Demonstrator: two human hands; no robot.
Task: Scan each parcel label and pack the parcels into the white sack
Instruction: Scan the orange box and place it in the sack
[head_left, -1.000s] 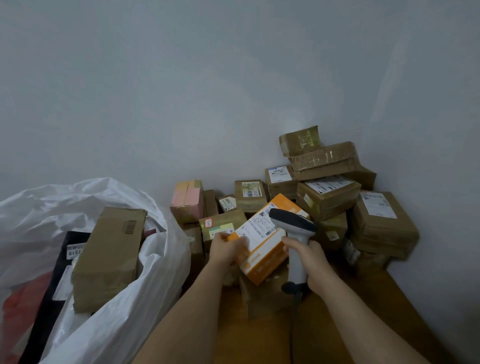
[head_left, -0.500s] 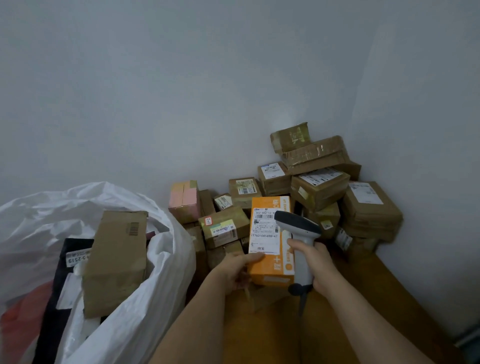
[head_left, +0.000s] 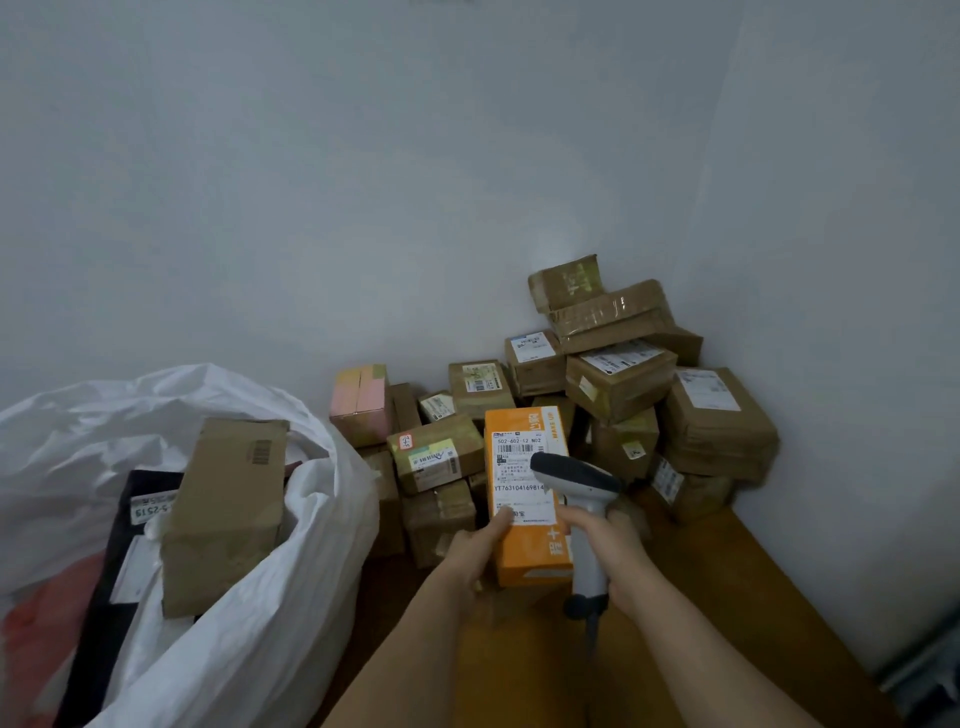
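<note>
The orange box (head_left: 524, 499) has been turned upright, label facing up, since a second ago.
It is gripped by the left hand (head_left: 475, 551); the scanner (head_left: 582, 514) is clasped in the right hand (head_left: 618, 556), between the white sack (head_left: 260, 519) and stacked parcels (head_left: 623, 384).

Two bare forearms entering from the bottom edge, no sleeves in view, no watch, rings or wristbands, left hand (head_left: 474, 558) and right hand (head_left: 618, 558) gloveless, short plain thumbnail on the left hand, fingers partly hidden
</note>
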